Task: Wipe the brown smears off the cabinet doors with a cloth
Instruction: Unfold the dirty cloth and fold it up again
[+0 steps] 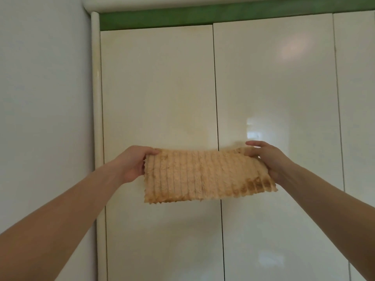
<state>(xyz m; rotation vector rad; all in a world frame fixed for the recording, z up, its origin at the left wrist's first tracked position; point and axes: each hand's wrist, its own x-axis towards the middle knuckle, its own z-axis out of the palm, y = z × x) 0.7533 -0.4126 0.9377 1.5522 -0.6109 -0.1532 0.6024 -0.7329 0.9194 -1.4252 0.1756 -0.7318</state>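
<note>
Head view: a tan ribbed cloth (pixel 205 175) is held stretched between two raised hands in front of tall, glossy cream cabinet doors (pixel 158 94). The cloth's left end is gripped by the left hand (pixel 135 163), its thumb laid over the top edge and its fingers (pixel 140 171) curled behind the fabric. The right end is pinched by the right hand (pixel 267 159), thumb on the near face, with the fingers (pixel 253 143) curled over the top edge. The cloth hangs near the middle of the scene, across the dark vertical gap (pixel 216 94) between the left door and the middle door (pixel 274 94); whether it touches the doors cannot be told. Darker brown soiling is seen along the cloth's lower right edge. A faint brownish tinge is visible near the top of the left door; elsewhere the door faces show only window reflections. A third door (pixel 357 94) is partly seen at the far right. A green strip (pixel 203 17) runs above the doors, and a pale wall (pixel 44 98) stands at the left beside a rounded cream corner post (pixel 97 94).
</note>
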